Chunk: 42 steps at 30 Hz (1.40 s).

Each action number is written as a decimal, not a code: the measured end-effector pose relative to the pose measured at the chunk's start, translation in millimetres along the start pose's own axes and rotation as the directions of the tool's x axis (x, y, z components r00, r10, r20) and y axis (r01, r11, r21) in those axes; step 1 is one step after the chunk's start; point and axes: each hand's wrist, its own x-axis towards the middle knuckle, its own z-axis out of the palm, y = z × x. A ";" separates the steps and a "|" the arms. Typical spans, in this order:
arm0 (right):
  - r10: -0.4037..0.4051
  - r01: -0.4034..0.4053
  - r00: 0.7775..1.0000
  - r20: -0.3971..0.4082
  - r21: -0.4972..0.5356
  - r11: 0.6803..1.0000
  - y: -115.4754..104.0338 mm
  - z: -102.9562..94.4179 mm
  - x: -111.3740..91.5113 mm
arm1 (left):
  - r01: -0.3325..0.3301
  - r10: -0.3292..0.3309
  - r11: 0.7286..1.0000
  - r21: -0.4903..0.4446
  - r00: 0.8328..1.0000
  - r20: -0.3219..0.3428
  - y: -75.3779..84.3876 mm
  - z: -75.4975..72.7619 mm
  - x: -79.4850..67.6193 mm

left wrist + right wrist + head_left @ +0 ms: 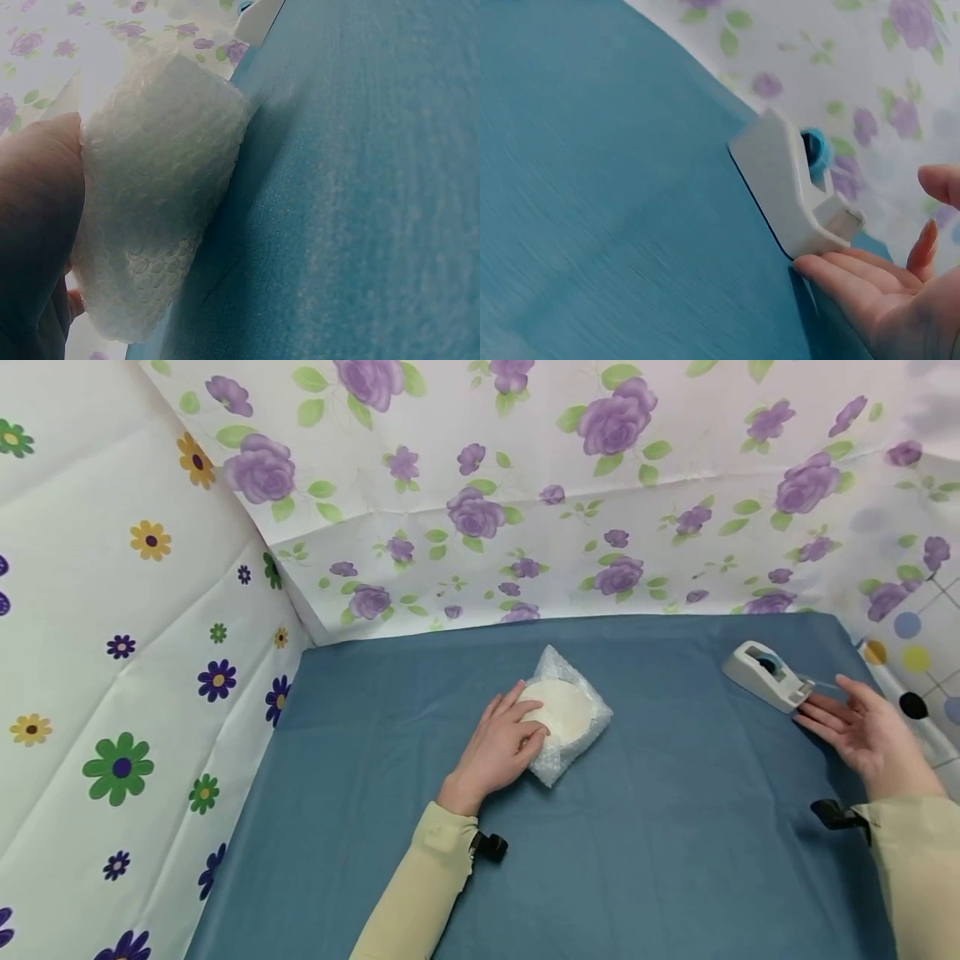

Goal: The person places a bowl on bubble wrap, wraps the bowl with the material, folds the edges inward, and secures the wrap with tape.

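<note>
On the blue-covered table lies a bubble wrap packet (583, 748) with a round cream disc (568, 710) showing at its top. My left hand (497, 745) rests over the disc's left side, fingers spread and thumb near the front edge. The left wrist view shows the bubble wrap (161, 165) side-on, with that hand beside it. At the right, the fingers of my right hand (873, 739) touch the front end of a white tape dispenser (757, 675). A thin clear strip of tape (821, 682) runs from the dispenser towards the raised thumb.
A blue-cored roll (817, 150) sits in the dispenser. Behind the table hangs a white sheet with purple flowers (476, 514); another with coloured daisies (120, 768) lines the left side. Dotted fabric and tiles (933, 643) show past the right edge.
</note>
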 end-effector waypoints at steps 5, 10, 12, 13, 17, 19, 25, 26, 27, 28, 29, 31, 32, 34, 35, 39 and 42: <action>0.059 -0.060 0.997 0.051 0.031 0.998 11.9 18.3 2.1 | -0.001 0.000 1.000 -0.009 1.000 -0.020 -2.2 -2.2 -0.6; 0.010 -0.014 1.000 -0.022 -0.161 0.987 17.0 22.3 3.1 | 0.001 -0.001 1.000 -0.005 1.000 -0.014 -3.0 -2.3 -1.0; -0.005 -0.009 0.998 -0.055 -0.249 0.969 17.3 21.3 4.4 | 0.004 -0.004 1.000 -0.002 1.000 -0.010 -2.9 -2.1 -1.1; -0.006 -0.014 0.998 -0.068 -0.284 0.959 16.9 20.2 5.2 | 0.005 -0.005 1.000 -0.001 1.000 -0.007 -2.8 -2.1 -1.2; -0.013 -0.027 0.995 -0.099 -0.391 0.920 14.7 14.4 7.9 | 0.007 -0.007 1.000 -0.001 1.000 -0.005 -2.2 -1.9 -0.7; -0.013 -0.035 0.994 -0.113 -0.415 0.909 13.8 11.5 8.9 | 0.007 -0.007 1.000 -0.005 1.000 -0.002 -2.0 -1.9 -0.2; -0.060 -0.015 0.989 -0.136 -0.491 0.871 16.5 6.1 10.5 | 0.006 -0.006 1.000 -0.018 1.000 0.002 -1.6 -1.9 0.3; -0.080 -0.010 0.986 -0.147 -0.529 0.849 17.4 5.6 10.5 | 0.006 -0.006 1.000 -0.019 1.000 0.002 -1.5 -1.8 0.2; -0.104 -0.008 0.981 -0.162 -0.573 0.820 18.2 5.3 10.4 | 0.005 -0.005 1.000 -0.020 1.000 0.003 -1.3 -1.8 0.1; -0.133 -0.011 0.975 -0.179 -0.632 0.775 19.0 5.1 10.4 | 0.005 -0.005 1.000 -0.019 1.000 0.004 -1.3 -1.6 0.0; -0.161 -0.020 0.967 -0.197 -0.690 0.724 19.6 4.9 10.4 | 0.005 -0.005 1.000 -0.018 1.000 0.004 -1.1 -1.6 -0.1; -0.216 -0.055 0.948 -0.235 -0.787 0.614 20.3 5.0 10.6 | 0.006 -0.006 1.000 -0.016 1.000 0.004 -0.8 -1.9 -0.2; -0.239 -0.074 0.938 -0.252 -0.817 0.571 20.4 5.0 10.8 | 0.006 -0.006 1.000 -0.016 1.000 0.002 -0.9 -1.7 -0.2; -0.260 -0.104 0.926 -0.273 -0.848 0.520 19.8 4.9 11.0 | 0.006 -0.006 1.000 -0.015 1.000 0.001 -0.9 -1.7 -0.1; -0.257 -0.107 0.926 -0.278 -0.843 0.527 19.1 4.5 11.1 | 0.007 -0.006 1.000 -0.014 1.000 0.002 -0.7 -1.8 0.0; -0.204 -0.100 0.937 -0.282 -0.779 0.619 15.3 1.5 11.1 | 0.008 -0.008 1.000 -0.006 1.000 0.010 0.3 -1.7 0.5; -0.171 -0.085 0.949 -0.266 -0.737 0.670 13.3 -1.6 10.5 | 0.011 -0.011 1.000 -0.007 1.000 0.016 1.2 -1.7 0.8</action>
